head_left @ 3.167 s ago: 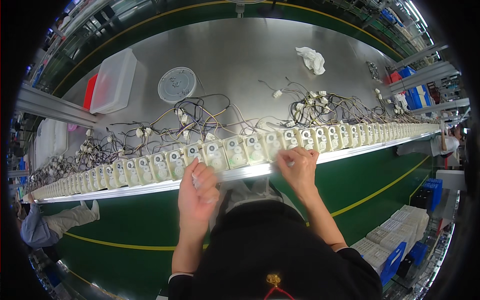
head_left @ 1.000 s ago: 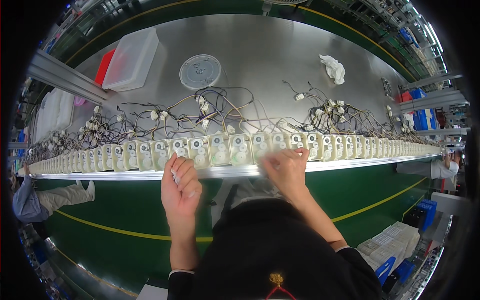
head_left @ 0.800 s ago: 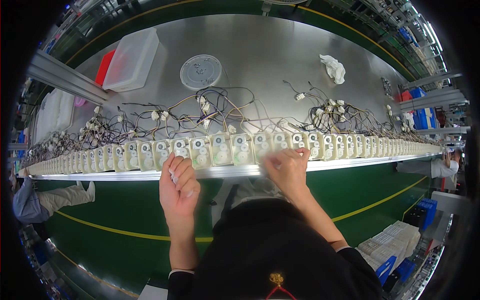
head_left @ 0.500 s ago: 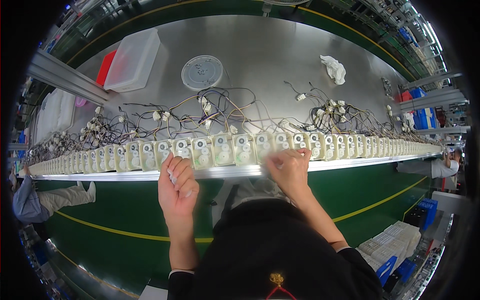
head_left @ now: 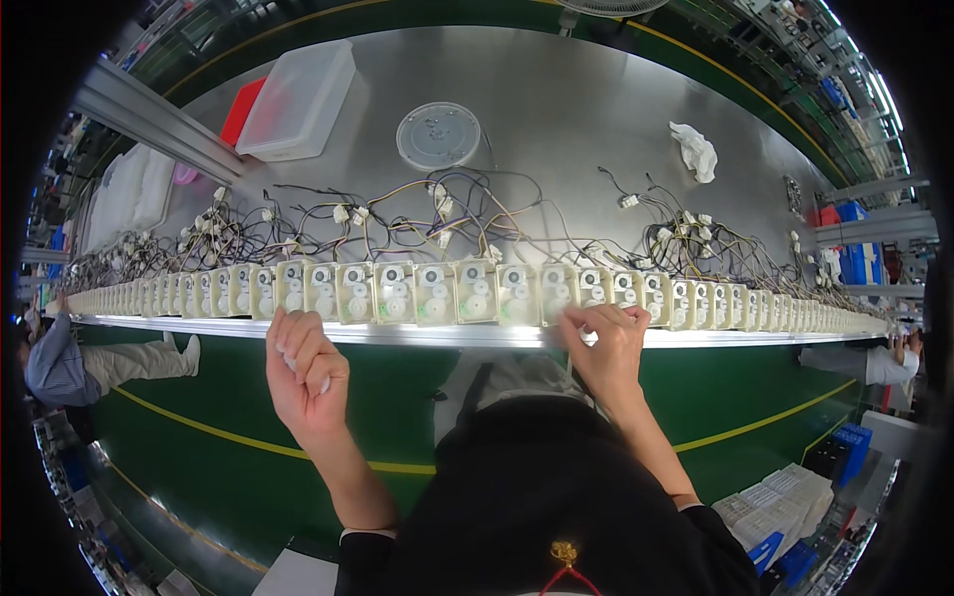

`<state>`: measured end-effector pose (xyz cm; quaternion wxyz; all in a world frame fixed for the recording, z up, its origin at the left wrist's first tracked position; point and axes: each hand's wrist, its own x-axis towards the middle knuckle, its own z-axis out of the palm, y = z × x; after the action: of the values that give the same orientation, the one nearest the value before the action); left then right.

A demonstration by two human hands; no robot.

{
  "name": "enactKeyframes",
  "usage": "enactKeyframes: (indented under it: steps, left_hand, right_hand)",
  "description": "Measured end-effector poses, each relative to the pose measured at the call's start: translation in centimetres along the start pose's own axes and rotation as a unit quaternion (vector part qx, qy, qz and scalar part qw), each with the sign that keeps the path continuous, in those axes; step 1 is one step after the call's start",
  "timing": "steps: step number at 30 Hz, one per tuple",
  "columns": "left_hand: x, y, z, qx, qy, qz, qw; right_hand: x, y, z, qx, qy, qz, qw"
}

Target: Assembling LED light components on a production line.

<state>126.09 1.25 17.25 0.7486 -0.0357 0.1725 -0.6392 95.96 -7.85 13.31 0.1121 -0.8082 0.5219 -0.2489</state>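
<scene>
A long row of cream-coloured plastic housings (head_left: 435, 295) with white gears inside runs along the bench's front edge. My left hand (head_left: 306, 372) is curled closed just below the row, left of centre. Bits of white show between its fingers, looking like small white pieces whose kind I cannot make out. My right hand (head_left: 611, 348) is at the row right of centre, thumb and forefinger bent together beside an open housing (head_left: 559, 288). Anything between those fingertips is too small or hidden to tell. Wires with white connectors (head_left: 444, 207) trail behind the housings.
On the metal bench (head_left: 576, 109) lie a round translucent lid with small parts (head_left: 438, 136), a clear plastic bin (head_left: 298, 104), a red container (head_left: 241, 112) and a crumpled white cloth (head_left: 693, 152). A metal post (head_left: 159, 124) rises at left. Other people (head_left: 60, 363) work at both ends.
My left hand has moved left along the row, still curled. My right hand stays by the same housing, its thumb no longer blurred. The bench has shifted rightward in view.
</scene>
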Motion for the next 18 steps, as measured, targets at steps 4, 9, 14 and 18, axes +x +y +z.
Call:
enactKeyframes:
  steps: [4,9,14,18]
  left_hand:
    - [-0.8,0.5,0.4,-0.004,0.008,0.035,0.999]
    - [-0.9,0.7,0.1,-0.010,0.008,0.037,0.999]
    - [-1.3,1.3,0.2,-0.015,0.001,0.043,0.999]
    - [-1.5,1.8,0.2,-0.018,0.001,0.050,0.999]
  right_hand:
    - [0.3,-1.1,0.8,0.019,0.003,-0.050,0.999]
    - [0.4,-1.7,2.1,0.040,-0.031,-0.047,0.998]
    - [0.8,-2.2,2.7,0.027,-0.041,-0.034,0.998]
    - [1.2,-2.7,2.9,0.010,-0.032,-0.041,0.999]
